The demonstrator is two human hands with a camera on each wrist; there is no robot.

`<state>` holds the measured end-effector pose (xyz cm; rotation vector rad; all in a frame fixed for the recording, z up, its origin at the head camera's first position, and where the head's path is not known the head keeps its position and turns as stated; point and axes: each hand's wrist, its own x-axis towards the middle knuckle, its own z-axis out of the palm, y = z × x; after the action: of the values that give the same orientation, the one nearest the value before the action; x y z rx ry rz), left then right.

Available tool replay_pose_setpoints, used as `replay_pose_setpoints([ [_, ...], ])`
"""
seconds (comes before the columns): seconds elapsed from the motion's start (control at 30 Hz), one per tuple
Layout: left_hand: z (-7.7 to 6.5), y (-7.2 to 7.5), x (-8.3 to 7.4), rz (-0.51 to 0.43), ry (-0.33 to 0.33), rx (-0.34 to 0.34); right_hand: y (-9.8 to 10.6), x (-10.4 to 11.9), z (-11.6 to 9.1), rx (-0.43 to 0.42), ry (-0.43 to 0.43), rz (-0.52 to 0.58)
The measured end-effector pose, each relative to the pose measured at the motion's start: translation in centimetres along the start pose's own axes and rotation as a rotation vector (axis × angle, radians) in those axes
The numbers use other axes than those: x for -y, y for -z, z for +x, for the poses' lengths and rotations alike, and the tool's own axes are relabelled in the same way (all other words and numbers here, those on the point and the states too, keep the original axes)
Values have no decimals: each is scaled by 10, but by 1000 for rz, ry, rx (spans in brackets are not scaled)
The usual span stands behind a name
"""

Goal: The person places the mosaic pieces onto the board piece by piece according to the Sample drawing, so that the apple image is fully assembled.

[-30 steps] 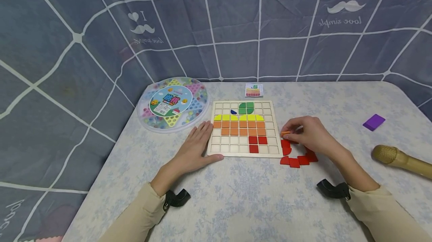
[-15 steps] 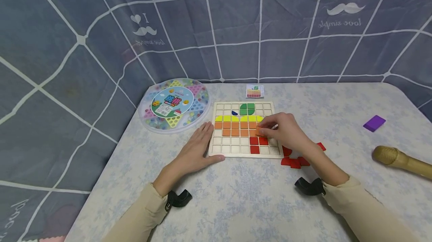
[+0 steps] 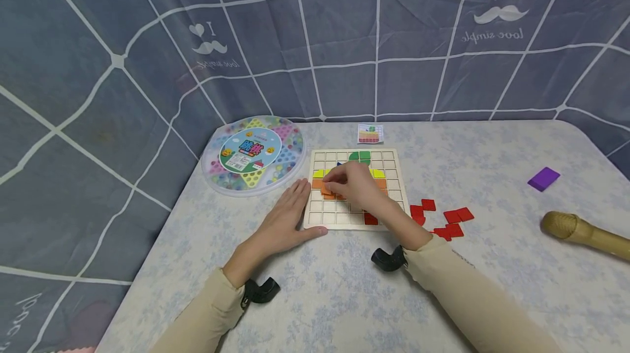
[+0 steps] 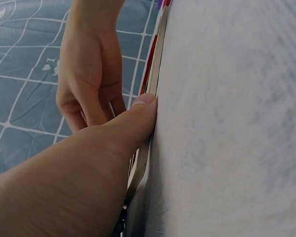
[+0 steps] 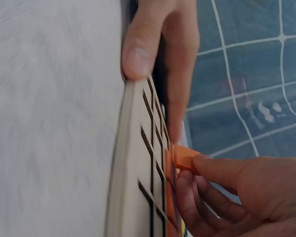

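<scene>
A wooden grid board [image 3: 322,219] lies on the table, with green pieces [image 3: 364,156], yellow pieces [image 3: 377,173], orange squares and red squares set in its cells. My right hand [image 3: 359,186] pinches an orange square tile [image 5: 185,158] between thumb and fingers, over the left part of the orange rows. That hand hides the middle of the board and most of a dark blue piece. My left hand [image 3: 283,219] rests along the board's left side, fingers straight, its thumb at the front left corner. Loose red tiles [image 3: 454,230] lie just right of the board.
Behind the board lies a small picture card [image 3: 370,133]. A round marble-game case [image 3: 253,178] stands at the back left. Off to the right are a purple block [image 3: 543,179] and a gold microphone [image 3: 583,231]. A grey-blue checked curtain [image 3: 344,30] hangs behind the table.
My right hand took an orange tile from beside the board to its right side, then leftward across it, uncovering the red tiles. My left hand stays at the board's left side.
</scene>
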<state>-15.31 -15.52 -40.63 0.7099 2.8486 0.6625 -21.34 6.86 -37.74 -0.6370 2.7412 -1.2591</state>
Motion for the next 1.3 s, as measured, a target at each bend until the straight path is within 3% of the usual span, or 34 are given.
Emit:
replay_pose_setpoints([
  [0.53, 2, 0, -1, 14, -22, -6, -18, 7, -2, 16, 106, 10],
  [0.97, -1, 0, -1, 8, -26, -8, -24, 6, -4, 4, 179, -90],
  [1.3, -2, 1, 0, 7, -17, -9, -6, -5, -19, -21, 171, -65],
])
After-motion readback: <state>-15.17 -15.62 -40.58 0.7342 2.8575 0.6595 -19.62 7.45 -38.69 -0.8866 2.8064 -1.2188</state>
